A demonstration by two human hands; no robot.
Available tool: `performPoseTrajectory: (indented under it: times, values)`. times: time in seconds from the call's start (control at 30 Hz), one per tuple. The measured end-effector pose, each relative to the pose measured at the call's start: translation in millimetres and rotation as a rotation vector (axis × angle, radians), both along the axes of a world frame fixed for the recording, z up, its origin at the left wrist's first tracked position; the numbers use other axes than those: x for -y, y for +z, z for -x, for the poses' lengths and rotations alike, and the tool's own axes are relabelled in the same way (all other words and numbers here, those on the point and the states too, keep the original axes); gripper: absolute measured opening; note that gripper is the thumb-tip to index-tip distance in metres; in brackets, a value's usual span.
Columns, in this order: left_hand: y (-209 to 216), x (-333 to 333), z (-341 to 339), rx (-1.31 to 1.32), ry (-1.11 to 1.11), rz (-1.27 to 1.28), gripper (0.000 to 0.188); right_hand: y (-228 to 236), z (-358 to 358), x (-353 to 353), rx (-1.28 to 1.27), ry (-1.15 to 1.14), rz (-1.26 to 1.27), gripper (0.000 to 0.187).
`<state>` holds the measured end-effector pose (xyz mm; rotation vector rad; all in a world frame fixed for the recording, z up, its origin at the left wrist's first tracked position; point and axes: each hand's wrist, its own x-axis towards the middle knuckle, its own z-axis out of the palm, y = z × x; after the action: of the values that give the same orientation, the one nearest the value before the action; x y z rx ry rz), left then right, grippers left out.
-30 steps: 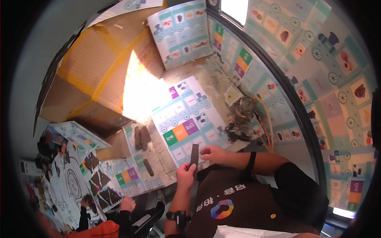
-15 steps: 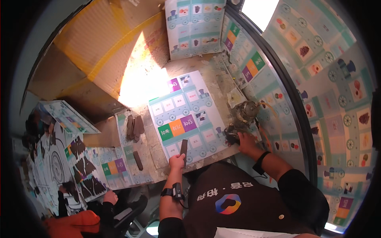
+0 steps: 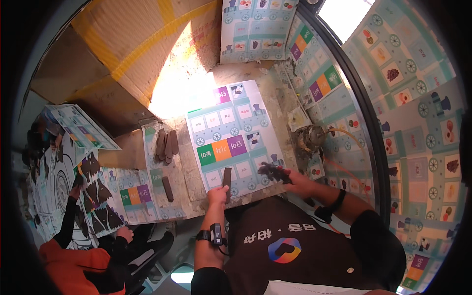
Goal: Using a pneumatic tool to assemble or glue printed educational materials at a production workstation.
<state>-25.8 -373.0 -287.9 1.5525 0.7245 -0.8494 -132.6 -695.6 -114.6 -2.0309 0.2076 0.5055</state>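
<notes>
Hands first: the left hand (image 3: 217, 194) has its fingers closed around the lower end of a dark flat strip (image 3: 226, 177), which it presses down on the near edge of a printed sheet (image 3: 231, 137) with train cars and coloured squares. The strip points straight up and away from the fingertips, toward the green, orange and purple boxes just beyond. The right hand (image 3: 294, 182) is off to the right of that, fingers curled on a small dark bunch of pieces (image 3: 273, 171) resting at the sheet's lower right corner; can't really tell what those pieces are, they're too blurry. Left of the left hand's fingers, well apart, a loose dark strip (image 3: 167, 189) lies on a smaller sheet (image 3: 162, 177), and further up from that sits a little pile of strips (image 3: 166, 144). A round metal thing (image 3: 310, 138) is up past the right hand. Progress-wise, I'd guess it's early to middling: only the one strip is on the big sheet, most boxes look bare, and the pile looks untouched. Another person in an orange sleeve (image 3: 69, 255) works on cut-outs far left.
</notes>
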Motion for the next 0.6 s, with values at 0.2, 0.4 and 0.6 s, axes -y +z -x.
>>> performPoseTrajectory:
  times: [0.2,0.4,0.6]
  values:
    - [-29,-6,12,0.209,-0.111,-0.291,0.022,13,-34,-46,0.038,0.236,-0.053,0.042]
    - [17,-4,7,0.143,-0.070,-0.219,0.027,18,-43,-65,-0.098,0.196,0.000,0.036]
    - [44,-7,8,0.295,-0.217,-0.457,0.027,11,-43,-69,-0.090,0.164,0.054,0.034]
